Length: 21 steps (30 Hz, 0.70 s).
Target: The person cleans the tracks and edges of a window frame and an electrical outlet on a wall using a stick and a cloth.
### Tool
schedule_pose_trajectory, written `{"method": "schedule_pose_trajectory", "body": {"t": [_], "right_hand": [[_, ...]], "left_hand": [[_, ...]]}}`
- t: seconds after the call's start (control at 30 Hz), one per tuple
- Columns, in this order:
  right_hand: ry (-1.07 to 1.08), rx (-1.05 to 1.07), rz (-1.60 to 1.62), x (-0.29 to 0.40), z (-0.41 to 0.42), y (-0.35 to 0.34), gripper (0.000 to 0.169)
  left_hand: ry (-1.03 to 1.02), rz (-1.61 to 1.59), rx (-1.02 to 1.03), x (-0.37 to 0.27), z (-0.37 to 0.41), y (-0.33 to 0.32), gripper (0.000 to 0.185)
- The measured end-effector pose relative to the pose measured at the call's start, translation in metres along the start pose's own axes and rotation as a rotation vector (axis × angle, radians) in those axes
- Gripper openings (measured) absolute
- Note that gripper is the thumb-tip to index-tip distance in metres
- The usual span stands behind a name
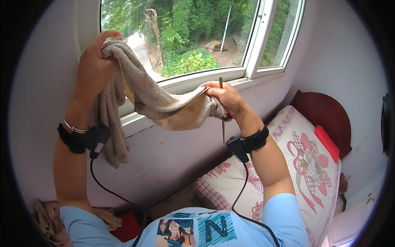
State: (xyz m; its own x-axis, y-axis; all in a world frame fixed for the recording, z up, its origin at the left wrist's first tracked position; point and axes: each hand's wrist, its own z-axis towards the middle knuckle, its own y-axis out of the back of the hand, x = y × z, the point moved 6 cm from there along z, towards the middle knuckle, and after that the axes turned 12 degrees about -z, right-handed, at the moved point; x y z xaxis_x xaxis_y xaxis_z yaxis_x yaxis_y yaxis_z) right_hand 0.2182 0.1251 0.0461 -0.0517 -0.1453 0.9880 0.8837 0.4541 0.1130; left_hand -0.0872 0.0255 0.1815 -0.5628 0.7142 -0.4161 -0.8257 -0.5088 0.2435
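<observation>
A soiled, light grey-beige towel (154, 95) is stretched between my two hands in front of the window (185, 40). My left hand (98, 64) grips its bunched upper end near the left window frame, and a long part of the cloth hangs down along the wall below it. My right hand (225, 98) pinches the other end by the sill. A thin brown wooden stick (223, 132), resembling a chopstick, is also held in my right hand, roughly upright, its tapered end down. The right palm is hidden from view.
A bed with a floral cover (308, 166), a red pillow (327, 143) and a dark red headboard (324, 114) stands at the right. Brown cloth (52, 222) lies bunched at lower left beside a red object (128, 227). Black cables run from both wrist straps.
</observation>
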Motion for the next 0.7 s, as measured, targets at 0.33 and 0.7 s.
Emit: {"method": "schedule_pose_trajectory", "body": {"t": [0.33,0.7], "right_hand": [[0.138,-0.338,-1.062,0.017,0.086,0.081,0.020],[0.496,-0.513,-1.736,0.004,0.113,0.049,0.019]], "left_hand": [[0.171,0.333,0.084,0.033,-0.013,-0.023,0.033],[0.208,0.650,0.259,0.058,-0.064,-0.073,0.032]]}}
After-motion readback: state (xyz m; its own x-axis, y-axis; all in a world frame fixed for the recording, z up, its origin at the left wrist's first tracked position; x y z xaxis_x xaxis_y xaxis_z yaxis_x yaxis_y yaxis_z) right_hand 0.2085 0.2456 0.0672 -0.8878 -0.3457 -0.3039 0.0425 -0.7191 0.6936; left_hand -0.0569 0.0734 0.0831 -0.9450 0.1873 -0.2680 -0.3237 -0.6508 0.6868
